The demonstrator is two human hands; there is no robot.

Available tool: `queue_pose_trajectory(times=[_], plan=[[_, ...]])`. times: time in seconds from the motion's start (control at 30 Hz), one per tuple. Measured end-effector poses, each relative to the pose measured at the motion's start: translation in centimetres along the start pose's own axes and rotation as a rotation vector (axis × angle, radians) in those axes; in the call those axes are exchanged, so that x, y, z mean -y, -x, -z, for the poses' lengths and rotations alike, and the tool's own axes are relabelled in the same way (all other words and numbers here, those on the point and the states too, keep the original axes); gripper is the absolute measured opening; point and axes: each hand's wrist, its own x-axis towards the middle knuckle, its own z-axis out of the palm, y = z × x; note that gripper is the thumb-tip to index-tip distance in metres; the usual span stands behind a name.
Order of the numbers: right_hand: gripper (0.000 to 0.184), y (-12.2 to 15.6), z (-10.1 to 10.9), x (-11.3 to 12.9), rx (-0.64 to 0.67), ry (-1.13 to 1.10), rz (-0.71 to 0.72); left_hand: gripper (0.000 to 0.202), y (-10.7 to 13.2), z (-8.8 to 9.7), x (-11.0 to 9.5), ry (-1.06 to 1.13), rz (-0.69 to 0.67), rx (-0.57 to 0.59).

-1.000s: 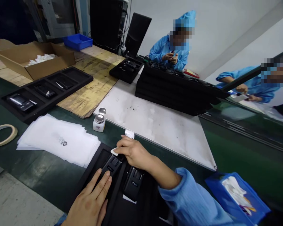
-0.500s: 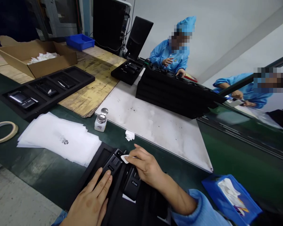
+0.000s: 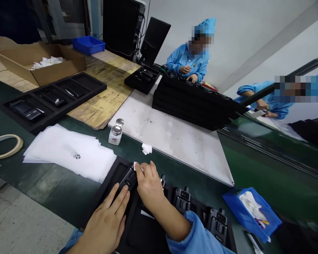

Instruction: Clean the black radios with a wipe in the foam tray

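A black tray (image 3: pixel 110 183) lies at the near edge and holds several black handheld devices. My left hand (image 3: pixel 106 222) rests flat, fingers stretched, on the leftmost device (image 3: pixel 127 180). My right hand (image 3: pixel 148 185) pinches a small white wipe (image 3: pixel 136 165) and presses it on the top end of that same device. Two more devices (image 3: pixel 182 199) stand further right in the tray, past my blue sleeve (image 3: pixel 198 240).
A stack of white sheets (image 3: pixel 71 153), a tape roll (image 3: pixel 5 146) and a small metal-capped bottle (image 3: pixel 116 133) sit left and ahead. A crumpled wipe (image 3: pixel 146 148) lies by a white board (image 3: pixel 180 137). A blue bin (image 3: pixel 251 213) stands right. Two people in blue work beyond stacked black trays (image 3: pixel 196 102).
My right hand slid the wipe left, from the tray's middle device to the top of the leftmost one. The view shifted, so more devices show at right. My left hand stays put.
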Motion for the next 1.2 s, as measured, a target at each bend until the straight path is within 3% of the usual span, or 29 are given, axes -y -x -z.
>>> queue_pose_trajectory(times=[0.2,0.33,0.53,0.63,0.77,0.9,1.07,1.2], plan=[[0.038,2.3,1.0,-0.4,0.044,0.093,-0.058,0.068,0.2,-0.2,0.3,0.049,0.007,-0.018],[0.037,1.1,1.5,-2.3,0.009,-0.077,-0.075,0.067,0.2,-0.3,0.4,0.043,-0.002,-0.016],[0.033,-2.1,-0.2,-4.0,0.0,-0.349,0.237,0.068,0.2,-0.1,0.3,-0.011,-0.008,0.005],[0.031,-1.2,0.1,-5.3,0.002,-0.378,0.325,0.069,0.1,0.0,0.2,-0.006,-0.017,0.008],[0.029,0.9,2.3,-6.5,0.014,-0.411,0.393,0.067,0.0,0.1,0.2,0.02,-0.014,0.006],[0.033,2.4,3.5,-3.8,-0.091,-0.374,0.217,0.059,0.1,0.3,0.0,0.026,-0.009,0.004],[0.029,3.0,1.7,2.4,-0.101,-0.175,0.1,0.047,0.4,0.2,-0.3,0.077,0.023,-0.074],[0.031,3.4,0.9,4.3,-0.07,-0.101,0.037,0.044,0.6,0.0,-0.3,0.13,0.051,-0.098]])
